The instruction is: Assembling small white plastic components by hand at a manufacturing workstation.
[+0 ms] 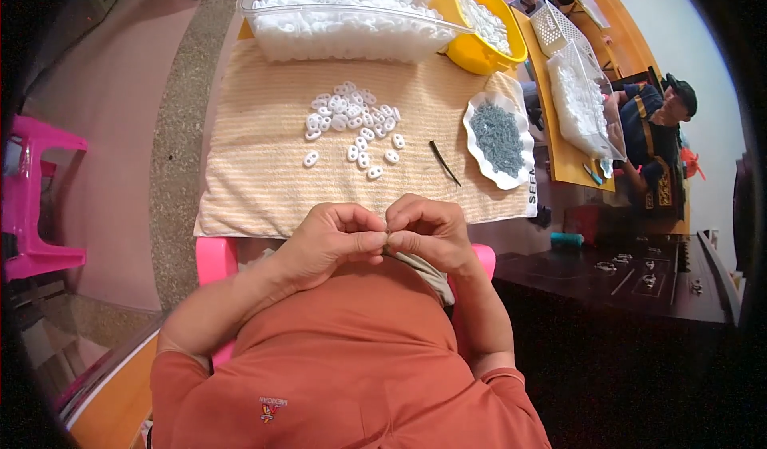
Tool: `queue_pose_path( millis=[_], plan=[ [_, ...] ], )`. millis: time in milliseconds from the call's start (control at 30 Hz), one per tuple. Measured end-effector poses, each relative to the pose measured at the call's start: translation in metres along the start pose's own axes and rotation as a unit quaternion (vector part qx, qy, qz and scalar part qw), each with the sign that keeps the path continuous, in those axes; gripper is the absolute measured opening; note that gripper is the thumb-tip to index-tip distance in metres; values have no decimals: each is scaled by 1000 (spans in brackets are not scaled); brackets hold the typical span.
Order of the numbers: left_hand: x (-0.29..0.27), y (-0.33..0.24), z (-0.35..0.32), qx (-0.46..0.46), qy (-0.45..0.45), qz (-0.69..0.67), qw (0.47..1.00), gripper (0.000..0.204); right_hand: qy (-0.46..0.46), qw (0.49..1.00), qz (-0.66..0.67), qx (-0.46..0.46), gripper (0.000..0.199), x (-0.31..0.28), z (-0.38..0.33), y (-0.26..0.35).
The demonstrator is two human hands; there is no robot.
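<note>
My left hand (339,237) and my right hand (427,233) meet in front of my belly, just off the towel's near edge. Both are closed, thumbs and fingertips pinched together at one spot. Whatever sits between the fingertips is too small to make out. Beyond them on the striped towel (264,129) lies a loose pile of small white oval plastic pieces (351,113), each with two holes. A thin black stick-like tool (444,164) rests to the right of the pile. Farther right, a white scalloped dish (474,161) holds many small grey-blue pieces (499,137).
At the far edge stands a clear plastic bin (351,41) heaped with white pieces, beside a yellow basin (475,59) of similar ones. To the right, another person (655,129) sits at a table with a clear bin (579,101). A pink stool (40,197) stands left.
</note>
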State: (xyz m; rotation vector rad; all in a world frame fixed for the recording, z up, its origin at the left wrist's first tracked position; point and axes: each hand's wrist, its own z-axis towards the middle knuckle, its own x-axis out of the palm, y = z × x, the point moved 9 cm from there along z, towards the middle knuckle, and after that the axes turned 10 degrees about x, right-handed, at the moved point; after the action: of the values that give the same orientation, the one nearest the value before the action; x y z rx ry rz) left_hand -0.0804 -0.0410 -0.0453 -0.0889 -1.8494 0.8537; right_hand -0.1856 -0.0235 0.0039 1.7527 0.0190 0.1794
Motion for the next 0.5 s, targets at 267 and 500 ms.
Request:
queue_pose_path(
  millis=[267,500],
  plan=[
    [2,-2,2,20,9,16,1000,17,-157,951,-266,-20,10,-31,-8,19],
    [1,-2,2,16,1,20,1000,18,-201,764,-600,-124,20,-49,9,51]
  ],
)
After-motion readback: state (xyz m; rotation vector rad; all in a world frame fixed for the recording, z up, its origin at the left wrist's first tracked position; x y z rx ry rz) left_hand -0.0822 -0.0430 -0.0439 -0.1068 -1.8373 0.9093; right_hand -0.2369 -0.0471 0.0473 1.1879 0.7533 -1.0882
